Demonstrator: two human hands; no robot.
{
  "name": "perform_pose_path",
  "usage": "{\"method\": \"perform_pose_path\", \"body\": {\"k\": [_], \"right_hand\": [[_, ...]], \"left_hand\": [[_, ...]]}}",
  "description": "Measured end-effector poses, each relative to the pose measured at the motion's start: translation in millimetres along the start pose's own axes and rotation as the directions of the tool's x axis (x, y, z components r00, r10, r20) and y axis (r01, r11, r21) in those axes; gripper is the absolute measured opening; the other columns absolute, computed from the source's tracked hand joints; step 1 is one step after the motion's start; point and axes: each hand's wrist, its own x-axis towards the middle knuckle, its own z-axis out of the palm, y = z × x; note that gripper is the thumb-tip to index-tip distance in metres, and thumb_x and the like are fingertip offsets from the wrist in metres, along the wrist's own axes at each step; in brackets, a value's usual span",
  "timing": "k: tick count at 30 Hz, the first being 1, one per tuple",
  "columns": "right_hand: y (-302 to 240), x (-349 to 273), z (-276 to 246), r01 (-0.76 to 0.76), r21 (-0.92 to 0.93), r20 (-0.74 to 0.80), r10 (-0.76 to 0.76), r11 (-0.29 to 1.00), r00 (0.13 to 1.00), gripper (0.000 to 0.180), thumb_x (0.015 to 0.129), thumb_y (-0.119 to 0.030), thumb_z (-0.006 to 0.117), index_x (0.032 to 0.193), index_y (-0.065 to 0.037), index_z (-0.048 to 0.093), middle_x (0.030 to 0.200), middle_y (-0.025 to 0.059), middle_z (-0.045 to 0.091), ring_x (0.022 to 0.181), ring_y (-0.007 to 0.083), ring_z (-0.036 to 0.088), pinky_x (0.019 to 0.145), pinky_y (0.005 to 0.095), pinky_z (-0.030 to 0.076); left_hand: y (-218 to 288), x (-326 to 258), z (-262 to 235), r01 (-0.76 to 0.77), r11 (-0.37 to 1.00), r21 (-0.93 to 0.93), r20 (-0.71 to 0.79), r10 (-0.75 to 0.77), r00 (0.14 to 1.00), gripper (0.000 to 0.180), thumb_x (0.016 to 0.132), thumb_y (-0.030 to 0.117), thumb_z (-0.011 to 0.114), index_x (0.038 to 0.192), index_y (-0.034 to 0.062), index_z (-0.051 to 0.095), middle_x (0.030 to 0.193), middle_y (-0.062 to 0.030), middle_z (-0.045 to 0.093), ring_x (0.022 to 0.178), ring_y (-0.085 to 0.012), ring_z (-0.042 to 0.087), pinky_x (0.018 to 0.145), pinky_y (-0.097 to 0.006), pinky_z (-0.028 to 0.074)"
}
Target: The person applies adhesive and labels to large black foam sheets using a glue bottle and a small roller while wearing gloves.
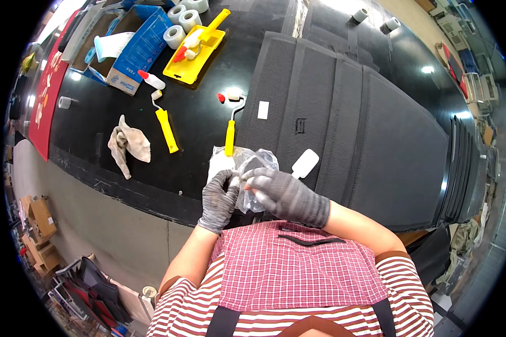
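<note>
Both of my hands wear grey knit gloves and meet at the table's near edge over a crumpled clear plastic bag (262,161). My left hand (218,201) has its thumb and fingers pinched together on the bag. The fingertips of my right hand (281,194) come close to them, curled against the same plastic. Just beyond the right hand's knuckles a flat white plastic piece (306,163) lies over the dark grey folded mat (343,123); whether the hand touches it is hidden. A yellow-handled small roller (230,137) rests with its handle end against the bag.
A second yellow roller (166,130), a red-capped white bottle (152,80) and a stained cloth (129,142) lie left. Farther back are a yellow paint tray (177,72), a blue box (138,50) and several white tape rolls (174,36). The mat covers the table's right.
</note>
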Motion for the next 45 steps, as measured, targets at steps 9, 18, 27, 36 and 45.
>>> {"method": "perform_pose_path", "body": {"k": [9, 18, 27, 36, 45], "right_hand": [[20, 59, 54, 0.096, -0.739, 0.53, 0.488, 0.667, 0.694, 0.023, 0.083, -0.02, 0.06, 0.104, -0.012, 0.067, 0.093, 0.0102, 0.07, 0.087, 0.0267, 0.068, 0.078, 0.0411, 0.053], [27, 69, 67, -0.05, -0.708, 0.358, 0.42, 0.704, 0.834, 0.021, 0.086, -0.031, 0.057, 0.098, -0.016, 0.066, 0.085, 0.007, 0.071, 0.08, 0.0232, 0.071, 0.068, 0.0392, 0.055], [43, 66, 77, -0.084, -0.694, 0.272, 0.368, 0.715, 0.889, 0.018, 0.088, -0.028, 0.054, 0.097, -0.016, 0.065, 0.085, 0.0069, 0.07, 0.08, 0.0233, 0.07, 0.068, 0.0393, 0.054], [68, 50, 80, -0.356, -0.413, 0.268, 0.485, 0.838, 0.832, 0.025, 0.088, -0.033, 0.057, 0.094, -0.013, 0.069, 0.085, 0.0131, 0.069, 0.084, 0.0289, 0.067, 0.078, 0.0421, 0.051], [47, 28, 31, -0.821, 0.346, 0.398, 0.722, 0.454, 0.566, 0.013, 0.091, -0.014, 0.062, 0.096, -0.004, 0.069, 0.068, 0.0065, 0.066, 0.062, 0.0145, 0.063, 0.059, 0.0296, 0.053]], "left_hand": [[-18, -12, -7, 0.024, 0.978, -0.207, -0.047, -0.034, 0.998, 0.015, 0.089, 0.005, 0.064, 0.102, -0.0019, 0.061, 0.082, -0.0033, 0.062, 0.075, -0.0097, 0.057, 0.071, -0.025, 0.049], [-23, -11, -1, 0.054, 0.972, -0.229, -0.034, -0.064, 0.997, 0.016, 0.086, 0.008, 0.067, 0.099, -0.002, 0.066, 0.079, -0.0092, 0.066, 0.068, -0.0119, 0.058, 0.065, -0.028, 0.049], [-27, -5, -6, 0.085, 0.976, -0.203, 0.044, -0.078, 0.996, 0.016, 0.088, 0.007, 0.065, 0.101, -0.0023, 0.065, 0.082, -0.0044, 0.065, 0.075, -0.0086, 0.056, 0.07, -0.025, 0.048], [-38, -1, -13, 0.047, 0.983, -0.18, 0.024, -0.044, 0.999, 0.016, 0.086, 0.005, 0.066, 0.1, -0.0018, 0.065, 0.088, -0.0064, 0.066, 0.08, -0.0118, 0.06, 0.075, -0.027, 0.05], [-31, 6, -18, 0.028, 0.982, -0.187, 0.093, -0.011, 0.996, 0.022, 0.084, 0.011, 0.069, 0.102, -0.0017, 0.064, 0.09, -0.0078, 0.066, 0.082, -0.0136, 0.06, 0.078, -0.028, 0.05]]}}
